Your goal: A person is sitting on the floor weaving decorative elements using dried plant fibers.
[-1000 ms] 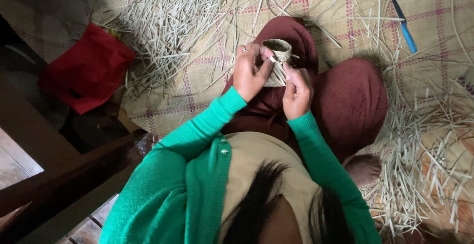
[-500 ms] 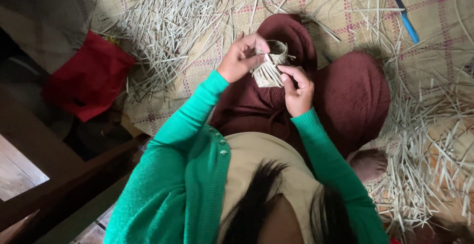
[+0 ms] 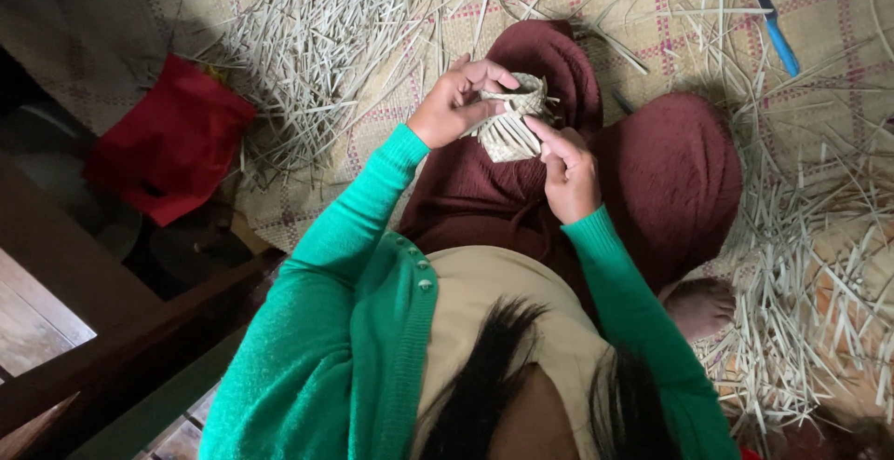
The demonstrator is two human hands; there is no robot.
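**Two hands on a small woven basket above the lap**

The person sits on a woven mat [image 3: 819, 13] with pink checked lines and holds a small pale woven basket [image 3: 510, 121] over the lap, which is covered by a dark red skirt [image 3: 652, 171]. The basket is in the air between both hands, above the near middle part of the mat, and it touches nothing else that I can see.

The left hand [image 3: 458, 99] is closed on the basket from the left side: the fingers curl over the rim and the thumb presses the wall. The right hand [image 3: 568, 169] touches the basket from the right and from below. Its index finger is stretched and lies on the loose strips at the bottom of the basket; the other fingers are bent. It is half closed, and I cannot tell if it really grips a strip. Both arms wear green sleeves.

A heap of thin pale straw strips [image 3: 326, 41] lies on the far left part of the mat, and more strips [image 3: 810, 330] lie along its right edge. A blue-handled knife [image 3: 775, 24] rests near the far right corner. A red cloth bag [image 3: 169, 142] lies just beyond the left edge of the mat.
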